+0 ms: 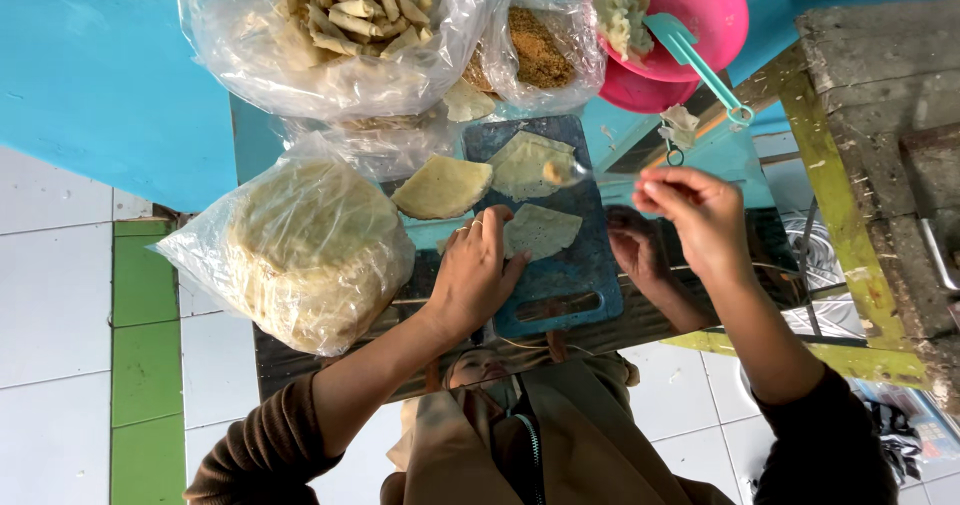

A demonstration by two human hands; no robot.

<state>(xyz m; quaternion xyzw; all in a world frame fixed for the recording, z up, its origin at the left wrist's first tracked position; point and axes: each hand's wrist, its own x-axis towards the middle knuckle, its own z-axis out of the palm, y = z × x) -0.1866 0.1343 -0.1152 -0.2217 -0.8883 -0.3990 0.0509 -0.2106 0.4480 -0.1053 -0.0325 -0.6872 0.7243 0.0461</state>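
Pale folded wrapper (541, 231) flat on blue board (560, 265).

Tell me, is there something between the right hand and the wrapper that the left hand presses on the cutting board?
Nothing visible does. The right hand is raised beside the blue cutting board, and only bare board lies between it and the thin wrapper under the left hand. The pink bowl sits farther back.

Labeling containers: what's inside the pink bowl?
The pink bowl holds a pale, lumpy filling and a teal spoon leaning over its rim. Its lower part is hidden under the filling.
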